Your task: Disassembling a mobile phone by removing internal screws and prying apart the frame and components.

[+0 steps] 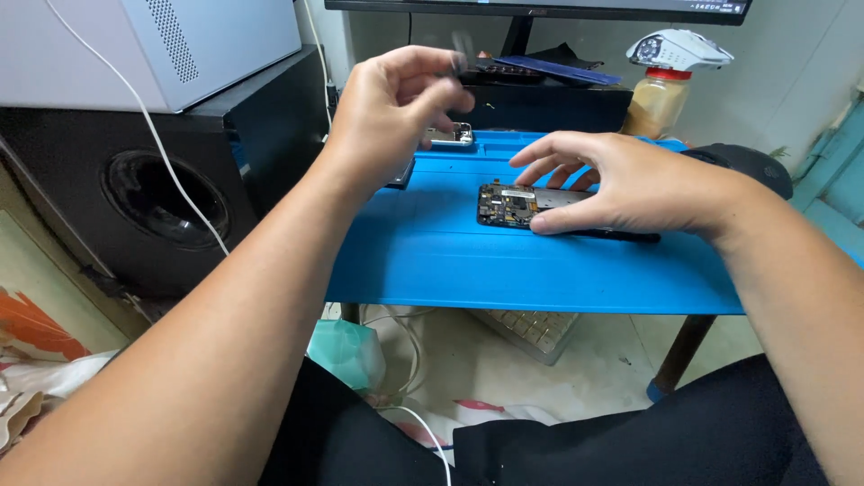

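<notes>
The right hand [621, 184] lies flat on an opened phone [517, 205], fingers spread and pressing down on its right part, so it pins the phone rather than closing round it. The phone rests face down, circuit boards exposed, near the middle of a blue mat [450, 252] that covers the bench. A thin black tool [621, 237] lies on the mat just under the same hand, touching the phone's near edge.

The left hand [396, 103] is raised above the mat's far left part, fingers curled and pinching something small and dark [461, 61] at the fingertips; it is blurred, so what it is cannot be told. Behind that hand a small silver part [453, 135] sits at the mat's far edge.

Left of the bench stands a black speaker [153, 193] with a grey box [180, 45] on top and a white cable [171, 162] hanging across it. At the back right a white mouse [679, 49] sits on a jar [655, 103].
</notes>
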